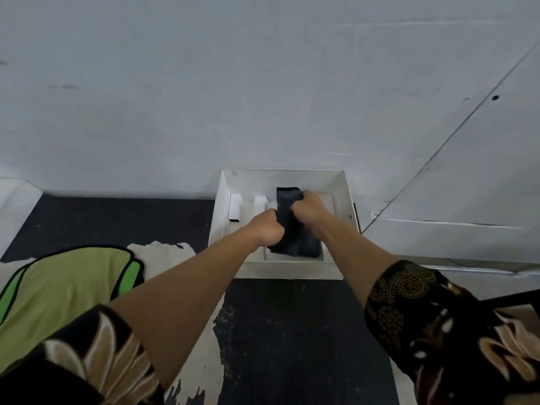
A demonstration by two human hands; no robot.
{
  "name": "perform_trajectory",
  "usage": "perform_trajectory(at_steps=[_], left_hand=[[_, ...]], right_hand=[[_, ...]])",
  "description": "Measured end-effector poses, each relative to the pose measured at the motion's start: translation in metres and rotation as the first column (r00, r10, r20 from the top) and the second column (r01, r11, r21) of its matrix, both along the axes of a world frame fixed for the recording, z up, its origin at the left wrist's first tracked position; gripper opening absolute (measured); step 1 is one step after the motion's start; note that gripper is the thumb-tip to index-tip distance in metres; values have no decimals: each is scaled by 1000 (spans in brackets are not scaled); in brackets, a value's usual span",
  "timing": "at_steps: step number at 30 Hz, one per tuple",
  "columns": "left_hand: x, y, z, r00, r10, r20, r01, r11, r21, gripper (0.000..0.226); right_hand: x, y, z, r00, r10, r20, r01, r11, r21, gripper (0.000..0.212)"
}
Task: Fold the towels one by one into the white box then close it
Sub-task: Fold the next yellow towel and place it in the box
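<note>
Head view: green towel [67,287] lies at 8 o'clock on the dark table [292,331]. Left hand [270,229] and right hand [309,206], fingers curled, grip a dark towel [304,245] between them, inside the open white box [289,270] at 12 o'clock.

- Left hand [267,229], centre of frame, fingers curled tight into a dark towel [295,244].
- Right hand [309,206] just beside, slightly higher, same grip.
- Both forearms bare, stretched forward from the lower corners.
</note>
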State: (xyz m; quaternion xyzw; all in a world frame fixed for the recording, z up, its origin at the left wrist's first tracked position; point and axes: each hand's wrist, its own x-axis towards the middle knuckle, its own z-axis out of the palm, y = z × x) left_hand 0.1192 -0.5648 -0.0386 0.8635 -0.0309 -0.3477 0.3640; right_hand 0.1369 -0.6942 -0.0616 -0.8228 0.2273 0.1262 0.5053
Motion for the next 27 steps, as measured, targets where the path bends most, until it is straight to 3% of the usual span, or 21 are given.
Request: perform_trajectory(at_steps=[6,9,12,14,16,18,21,27], left_hand=[[15,-5,-37,998,-5,59,0,996,86,27],[23,-2,-45,995,-54,84,41,988,150,45],[23,-3,-52,984,-171,48,158,965,210,76],[20,-6,-49,958,-280,64,246,914,321,74],[17,-4,-43,925,-354,138,266,863,430,54],[14,0,-37,913,-363,185,225,828,514,34],[8,6,-32,914,-366,174,208,793,573,26],[-1,15,-18,913,-369,171,218,799,560,27]], right_hand=[[17,-2,-24,995,98,-19,-99,991,-86,47],[19,-1,-29,985,168,28,-156,958,-239,46],[14,3,-36,940,341,-36,-314,814,-489,56],[11,7,-37,914,400,-61,-355,721,-596,55],[10,12,-35,872,488,-29,-371,623,-689,48],[9,17,-36,771,634,-64,-486,521,-702,44],[4,23,-42,634,735,-240,-689,397,-606,50],[2,24,-43,704,655,-275,-660,459,-595,56]])
